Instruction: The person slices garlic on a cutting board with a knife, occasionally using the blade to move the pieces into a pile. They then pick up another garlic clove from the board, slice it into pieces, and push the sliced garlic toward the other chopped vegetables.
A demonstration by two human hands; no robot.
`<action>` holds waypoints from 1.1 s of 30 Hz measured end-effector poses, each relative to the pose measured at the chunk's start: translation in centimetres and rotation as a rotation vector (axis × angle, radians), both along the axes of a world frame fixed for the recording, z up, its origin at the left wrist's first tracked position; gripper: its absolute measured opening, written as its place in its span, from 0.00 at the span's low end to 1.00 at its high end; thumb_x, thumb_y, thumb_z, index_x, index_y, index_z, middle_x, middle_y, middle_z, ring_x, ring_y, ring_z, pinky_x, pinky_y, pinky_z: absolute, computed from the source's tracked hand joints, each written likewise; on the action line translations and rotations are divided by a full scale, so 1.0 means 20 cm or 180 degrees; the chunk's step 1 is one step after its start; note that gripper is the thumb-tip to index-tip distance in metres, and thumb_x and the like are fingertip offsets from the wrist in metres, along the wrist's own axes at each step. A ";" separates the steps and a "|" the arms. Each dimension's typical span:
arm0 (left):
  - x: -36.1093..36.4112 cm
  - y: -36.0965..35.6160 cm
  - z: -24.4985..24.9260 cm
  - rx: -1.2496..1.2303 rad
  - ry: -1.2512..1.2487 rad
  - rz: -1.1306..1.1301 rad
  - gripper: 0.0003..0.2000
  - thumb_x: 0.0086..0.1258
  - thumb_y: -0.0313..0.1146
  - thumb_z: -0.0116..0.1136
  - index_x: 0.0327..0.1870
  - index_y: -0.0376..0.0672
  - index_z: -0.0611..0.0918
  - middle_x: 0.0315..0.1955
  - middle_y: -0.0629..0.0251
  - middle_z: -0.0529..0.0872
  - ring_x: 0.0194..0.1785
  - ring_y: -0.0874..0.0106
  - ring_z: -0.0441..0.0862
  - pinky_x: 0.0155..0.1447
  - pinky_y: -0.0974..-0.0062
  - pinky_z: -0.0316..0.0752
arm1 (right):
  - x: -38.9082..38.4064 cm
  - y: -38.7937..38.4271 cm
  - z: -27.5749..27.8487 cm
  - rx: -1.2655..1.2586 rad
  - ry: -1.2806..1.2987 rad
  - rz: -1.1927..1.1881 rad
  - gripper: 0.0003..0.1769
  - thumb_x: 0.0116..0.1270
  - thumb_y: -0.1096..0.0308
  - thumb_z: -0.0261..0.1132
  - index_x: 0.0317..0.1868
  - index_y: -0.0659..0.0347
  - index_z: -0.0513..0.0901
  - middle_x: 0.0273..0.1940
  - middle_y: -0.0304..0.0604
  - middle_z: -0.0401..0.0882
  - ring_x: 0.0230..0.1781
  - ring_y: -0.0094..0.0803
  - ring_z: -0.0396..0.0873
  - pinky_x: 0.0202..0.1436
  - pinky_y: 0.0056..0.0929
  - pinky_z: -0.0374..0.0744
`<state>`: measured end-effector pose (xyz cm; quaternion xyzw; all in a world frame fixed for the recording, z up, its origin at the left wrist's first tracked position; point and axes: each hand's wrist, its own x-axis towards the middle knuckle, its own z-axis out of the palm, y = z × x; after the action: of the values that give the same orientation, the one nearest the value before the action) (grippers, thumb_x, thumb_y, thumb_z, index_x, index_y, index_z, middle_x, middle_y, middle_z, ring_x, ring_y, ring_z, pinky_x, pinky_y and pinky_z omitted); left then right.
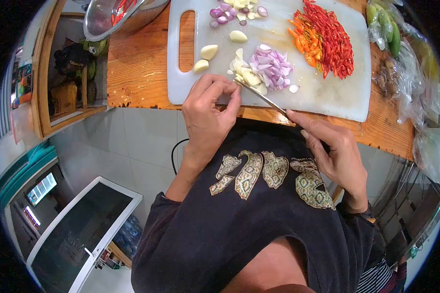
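Observation:
My right hand (335,154) is wrapped round the handle of a knife (265,99), whose blade points up and left over the near edge of the white cutting board (327,105). At the blade's tip, my left hand (209,108) is closed in a pinch; what it holds, if anything, is hidden by the fingers. Just beyond the tip lie sliced garlic (247,74) and a heap of sliced shallots (273,67). Whole peeled garlic cloves (209,52) rest to the left. Farther right are sliced red chilies (333,41) beside sliced orange chilies (307,43).
Whole shallots (222,16) and more garlic sit at the board's far side. A metal bowl (97,24) with red pieces stands at the back left of the wooden table (137,73). Plastic bags (418,78) with green vegetables line the right edge.

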<state>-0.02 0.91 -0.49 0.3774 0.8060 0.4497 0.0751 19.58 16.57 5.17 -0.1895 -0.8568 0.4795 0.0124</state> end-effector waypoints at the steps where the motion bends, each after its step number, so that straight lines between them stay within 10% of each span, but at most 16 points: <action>1: 0.00 0.00 0.00 0.0026 0.0036 -0.0027 0.05 0.59 0.19 0.70 0.33 0.35 0.85 0.35 0.60 0.86 0.38 0.63 0.86 0.39 0.69 0.81 | 0.00 0.00 0.00 0.0005 -0.0019 0.0020 0.26 0.68 0.80 0.65 0.66 0.55 0.83 0.31 0.55 0.83 0.30 0.49 0.83 0.39 0.41 0.78; 17: -0.01 -0.02 -0.02 -0.0113 0.0123 -0.0097 0.04 0.66 0.19 0.69 0.39 0.32 0.87 0.36 0.60 0.88 0.38 0.74 0.87 0.42 0.77 0.80 | -0.03 -0.05 -0.03 0.0127 -0.0002 0.0079 0.27 0.69 0.80 0.64 0.68 0.56 0.82 0.31 0.55 0.81 0.29 0.47 0.82 0.36 0.41 0.78; 33: 0.00 -0.01 0.00 0.0025 -0.0069 -0.0066 0.05 0.63 0.17 0.69 0.37 0.33 0.84 0.33 0.61 0.84 0.36 0.65 0.85 0.37 0.70 0.82 | -0.01 -0.02 0.03 -0.0075 -0.0287 0.0045 0.25 0.69 0.80 0.64 0.66 0.57 0.83 0.29 0.56 0.82 0.28 0.48 0.82 0.38 0.40 0.80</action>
<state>-0.04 0.76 -0.53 0.3812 0.7994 0.4561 0.0869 19.34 16.25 5.76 -0.2050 -0.8521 0.4805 -0.0319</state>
